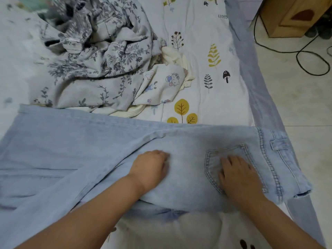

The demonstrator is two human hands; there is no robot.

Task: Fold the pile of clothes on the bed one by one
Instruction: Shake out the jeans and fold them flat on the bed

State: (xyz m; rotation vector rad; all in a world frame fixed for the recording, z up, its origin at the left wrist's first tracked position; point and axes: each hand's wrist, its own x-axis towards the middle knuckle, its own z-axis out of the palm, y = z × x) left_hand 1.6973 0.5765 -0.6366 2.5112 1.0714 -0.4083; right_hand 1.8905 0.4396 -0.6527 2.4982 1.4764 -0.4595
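A pair of light blue jeans (71, 150) lies flat across the near part of the bed, waistband at the right edge, legs running off to the left. My left hand (150, 166) rests palm down on the seat of the jeans, its fingers a little bent. My right hand (237, 171) lies flat on the back pocket with fingers spread. Behind the jeans sits the pile of clothes: a crumpled grey floral garment (93, 56) and a white cartoon-print piece (161, 83) beside it.
The bed sheet (206, 51) is white with leaf and mushroom prints. The bed's right edge (258, 87) drops to a tiled floor (296, 87) with a black cable (305, 51) and a wooden cabinet (291, 15).
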